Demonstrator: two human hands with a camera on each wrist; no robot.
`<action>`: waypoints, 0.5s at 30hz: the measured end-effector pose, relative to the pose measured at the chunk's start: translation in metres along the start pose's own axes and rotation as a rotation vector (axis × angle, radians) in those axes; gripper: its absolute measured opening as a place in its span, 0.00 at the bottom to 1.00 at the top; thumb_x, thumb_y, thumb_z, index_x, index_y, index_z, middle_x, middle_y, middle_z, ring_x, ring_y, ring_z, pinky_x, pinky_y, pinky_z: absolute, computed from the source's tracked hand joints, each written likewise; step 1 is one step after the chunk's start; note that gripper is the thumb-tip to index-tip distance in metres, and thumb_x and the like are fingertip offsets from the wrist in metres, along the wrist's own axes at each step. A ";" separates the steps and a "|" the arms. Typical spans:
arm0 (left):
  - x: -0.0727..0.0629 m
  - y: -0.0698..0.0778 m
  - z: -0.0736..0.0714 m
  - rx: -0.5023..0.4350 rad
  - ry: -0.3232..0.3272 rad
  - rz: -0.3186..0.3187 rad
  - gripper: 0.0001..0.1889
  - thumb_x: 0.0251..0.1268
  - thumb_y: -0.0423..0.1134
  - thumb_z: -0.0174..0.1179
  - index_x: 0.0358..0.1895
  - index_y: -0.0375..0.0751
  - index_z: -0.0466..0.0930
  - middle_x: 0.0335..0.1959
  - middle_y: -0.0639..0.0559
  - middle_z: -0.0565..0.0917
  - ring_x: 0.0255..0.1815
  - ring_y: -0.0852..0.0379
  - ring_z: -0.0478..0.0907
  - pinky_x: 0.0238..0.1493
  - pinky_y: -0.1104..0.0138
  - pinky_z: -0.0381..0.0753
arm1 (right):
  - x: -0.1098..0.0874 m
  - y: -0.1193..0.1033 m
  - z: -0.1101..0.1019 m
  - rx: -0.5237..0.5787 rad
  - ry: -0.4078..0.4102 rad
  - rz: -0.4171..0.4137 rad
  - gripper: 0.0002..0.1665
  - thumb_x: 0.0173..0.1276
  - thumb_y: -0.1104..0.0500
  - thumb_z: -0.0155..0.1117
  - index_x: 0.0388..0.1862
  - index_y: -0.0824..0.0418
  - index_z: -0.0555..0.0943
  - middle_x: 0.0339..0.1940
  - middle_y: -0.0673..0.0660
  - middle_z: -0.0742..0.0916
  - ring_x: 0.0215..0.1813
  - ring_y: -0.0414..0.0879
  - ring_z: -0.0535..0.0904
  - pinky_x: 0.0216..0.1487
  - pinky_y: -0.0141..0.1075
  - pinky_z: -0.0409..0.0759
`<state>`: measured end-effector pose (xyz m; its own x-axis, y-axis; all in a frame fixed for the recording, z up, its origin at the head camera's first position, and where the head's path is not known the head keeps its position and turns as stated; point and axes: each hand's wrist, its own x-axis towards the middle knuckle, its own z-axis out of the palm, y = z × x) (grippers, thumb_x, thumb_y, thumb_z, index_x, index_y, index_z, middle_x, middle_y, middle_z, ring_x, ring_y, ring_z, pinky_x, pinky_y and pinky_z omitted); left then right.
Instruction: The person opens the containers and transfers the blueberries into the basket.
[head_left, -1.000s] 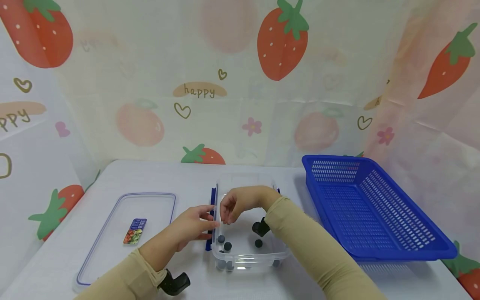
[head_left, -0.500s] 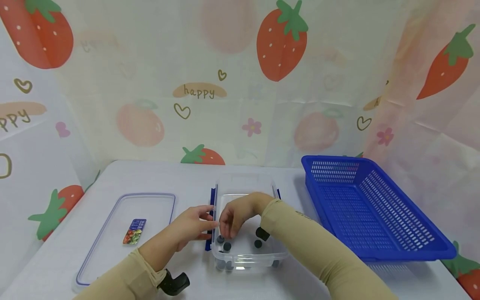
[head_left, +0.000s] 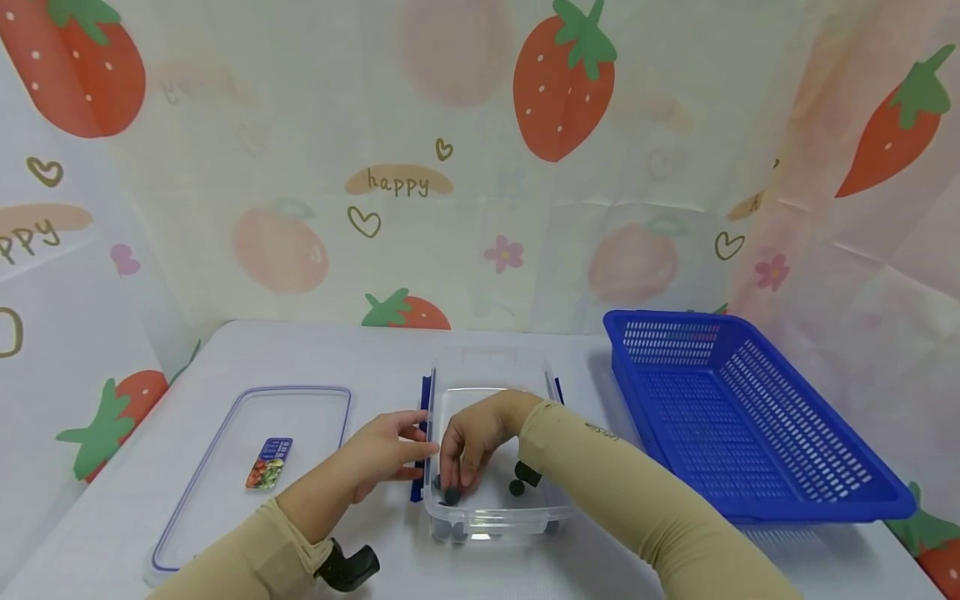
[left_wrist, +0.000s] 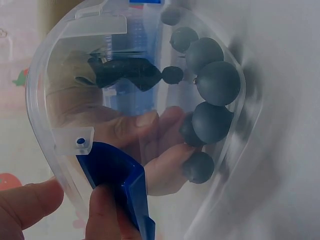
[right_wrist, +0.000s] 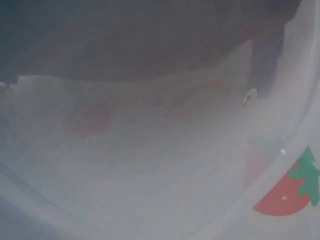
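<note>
A clear plastic box (head_left: 517, 518) without its lid stands in front of me, several dark round berry-like balls (left_wrist: 219, 83) lying on its floor, most of them towards the front left. My left hand (head_left: 378, 458) holds the box's left side, fingertips at the rim and on the folded-out blue latch (left_wrist: 117, 172). Inside the box, my right hand (head_left: 482, 433) points its fingers down among the balls at the front left, touching or nearly touching one dark ball (head_left: 452, 497). Its thumb stays apart from the balls in the left wrist view. The right wrist view is blurred.
To the left lies a clear lid with a blue seal (head_left: 348, 400), bearing a colourful label (head_left: 268, 463). A blue perforated basket (head_left: 795, 417) stands on the right of the white table (head_left: 390, 358). Strawberry-printed cloth hangs behind. Each wrist carries a black camera mount (head_left: 348, 567).
My right hand has come down and towards the front of the box, partly covering the balls at the front left. The left hand keeps its place.
</note>
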<state>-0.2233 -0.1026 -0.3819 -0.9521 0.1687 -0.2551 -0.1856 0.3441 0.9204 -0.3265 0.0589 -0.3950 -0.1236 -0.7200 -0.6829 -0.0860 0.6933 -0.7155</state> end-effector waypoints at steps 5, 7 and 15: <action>0.000 0.000 0.000 0.006 0.001 -0.003 0.32 0.56 0.37 0.63 0.65 0.37 0.62 0.46 0.42 0.74 0.41 0.52 0.77 0.38 0.59 0.82 | 0.000 0.001 -0.001 0.005 -0.019 -0.018 0.16 0.56 0.78 0.58 0.44 0.71 0.80 0.31 0.57 0.85 0.36 0.44 0.81 0.44 0.37 0.81; -0.001 0.000 0.000 0.009 0.003 -0.004 0.32 0.57 0.37 0.63 0.65 0.37 0.63 0.46 0.42 0.74 0.41 0.52 0.77 0.38 0.59 0.82 | 0.000 0.001 -0.002 -0.018 0.005 -0.031 0.15 0.57 0.77 0.58 0.43 0.70 0.81 0.31 0.57 0.85 0.36 0.44 0.82 0.44 0.36 0.81; -0.001 0.001 0.000 -0.005 -0.001 -0.009 0.33 0.57 0.36 0.63 0.66 0.37 0.62 0.47 0.42 0.73 0.43 0.52 0.77 0.40 0.59 0.82 | -0.003 0.000 -0.003 -0.069 0.122 -0.074 0.10 0.57 0.76 0.58 0.36 0.67 0.79 0.30 0.57 0.84 0.37 0.44 0.81 0.45 0.37 0.81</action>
<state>-0.2229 -0.1018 -0.3808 -0.9502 0.1661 -0.2637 -0.1955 0.3414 0.9194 -0.3294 0.0608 -0.3925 -0.2330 -0.7633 -0.6025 -0.1667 0.6417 -0.7486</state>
